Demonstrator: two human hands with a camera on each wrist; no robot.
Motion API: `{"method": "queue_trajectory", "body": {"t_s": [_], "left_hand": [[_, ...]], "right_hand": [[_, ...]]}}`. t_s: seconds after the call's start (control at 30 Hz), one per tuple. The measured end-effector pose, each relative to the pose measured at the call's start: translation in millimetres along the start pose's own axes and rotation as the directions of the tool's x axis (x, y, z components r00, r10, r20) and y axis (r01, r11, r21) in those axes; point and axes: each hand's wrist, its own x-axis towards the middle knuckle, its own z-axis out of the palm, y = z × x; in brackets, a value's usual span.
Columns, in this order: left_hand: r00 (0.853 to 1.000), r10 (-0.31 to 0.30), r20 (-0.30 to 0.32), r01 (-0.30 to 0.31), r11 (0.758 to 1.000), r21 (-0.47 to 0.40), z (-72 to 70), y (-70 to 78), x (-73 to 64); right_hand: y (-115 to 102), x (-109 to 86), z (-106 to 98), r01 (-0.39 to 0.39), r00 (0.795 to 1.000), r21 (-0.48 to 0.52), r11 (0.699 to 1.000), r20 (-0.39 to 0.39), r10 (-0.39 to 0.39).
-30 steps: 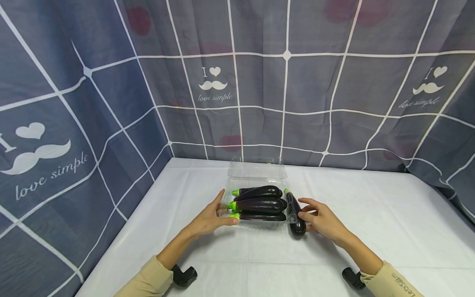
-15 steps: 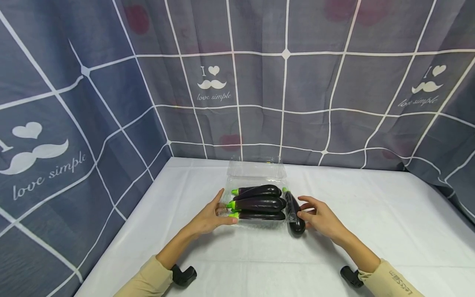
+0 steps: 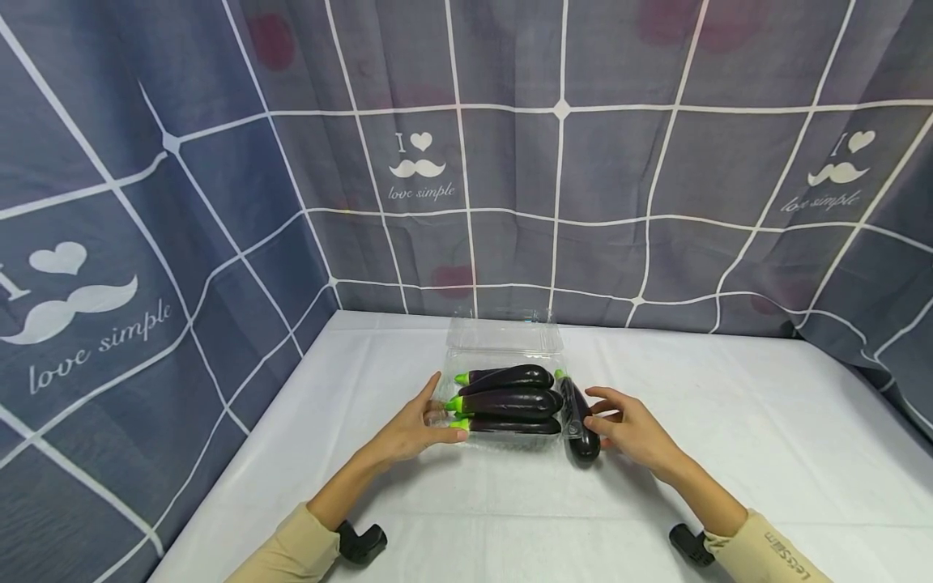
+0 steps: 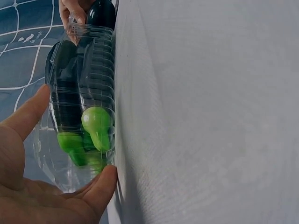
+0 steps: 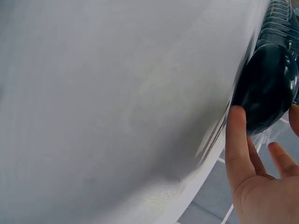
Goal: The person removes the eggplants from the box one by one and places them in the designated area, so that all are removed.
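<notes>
A clear plastic clamshell box (image 3: 504, 334) stands with its lid folded back, holding several dark purple eggplants (image 3: 513, 402) with green stems to the left. My left hand (image 3: 408, 427) spans the box's left end, thumb at the front corner and forefinger at the back, as the left wrist view also shows. Outside the right end lies another eggplant (image 3: 583, 441), its stem toward the back and part of it behind clear plastic. My right hand (image 3: 632, 433) rests beside this eggplant, with fingertips right at its rounded end (image 5: 266, 88) in the right wrist view.
A white cloth (image 3: 466, 518) covers the table. Grey-blue curtains (image 3: 510, 162) with white lines and lettering hang behind it and at both sides. A black wrist device (image 3: 362, 542) sits at the left sleeve, with another black device (image 3: 691, 544) at the right.
</notes>
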Motion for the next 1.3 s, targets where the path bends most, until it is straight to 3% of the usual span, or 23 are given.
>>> {"method": "queue_trajectory", "body": {"t_s": [0.27, 0.4, 0.57, 0.67, 1.3], "left_hand": [[1.000, 0.006, 0.003, -0.006, 1.000, -0.009, -0.1, -0.8, 0.0], [1.000, 0.003, 0.002, -0.003, 1.000, -0.009, -0.2, -1.0, 0.0], [1.000, 0.003, 0.008, -0.003, 1.000, -0.021, 0.6, -1.5, 0.3], [1.000, 0.002, 0.012, -0.002, 1.000, -0.013, 0.4, -1.9, 0.2], [1.000, -0.006, 0.008, 0.006, 1.000, -0.019, 0.1, -1.8, 1.2]], "right_hand": [[-3.8, -0.5, -3.4, 0.077, 0.990, -0.168, 0.983, -0.105, -0.095], [-10.8, -1.7, -2.5, 0.130, 0.977, -0.178, 0.975, -0.145, -0.157], [-19.4, -1.5, 1.4, 0.218, 0.946, -0.207, 0.954, -0.195, -0.258], [-24.7, -1.8, 4.1, 0.235, 0.937, -0.198, 0.952, -0.213, -0.276], [-48.4, 19.3, 18.0, 0.315, 0.937, -0.096, 0.944, -0.127, -0.325]]}}
